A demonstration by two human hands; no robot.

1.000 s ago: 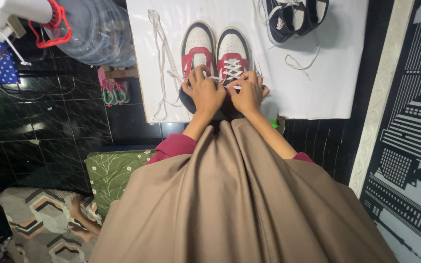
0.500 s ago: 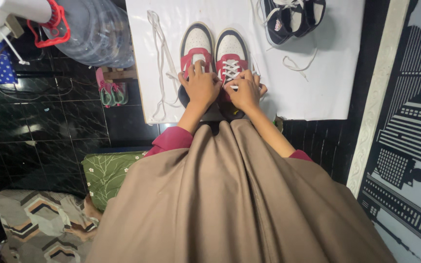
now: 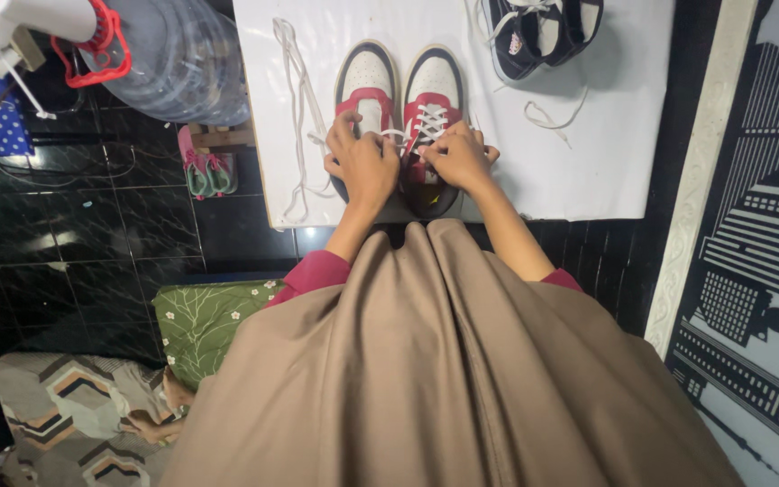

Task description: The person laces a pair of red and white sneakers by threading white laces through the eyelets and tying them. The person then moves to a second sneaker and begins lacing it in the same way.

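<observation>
right sneaker [image 3: 432,99]: red, white, navy, half laced in white, at white table [image 3: 588,162] near edge beside left sneaker [image 3: 365,83] | left hand [image 3: 364,164]: pinching lace [image 3: 393,135] | right hand [image 3: 460,159]: closed on lace end; loose lace [image 3: 297,108] near left edge

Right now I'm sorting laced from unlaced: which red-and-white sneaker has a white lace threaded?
The right-hand red-and-white sneaker, under the right hand: white lace crisscrosses its eyelets; its neighbour shows none.
</observation>
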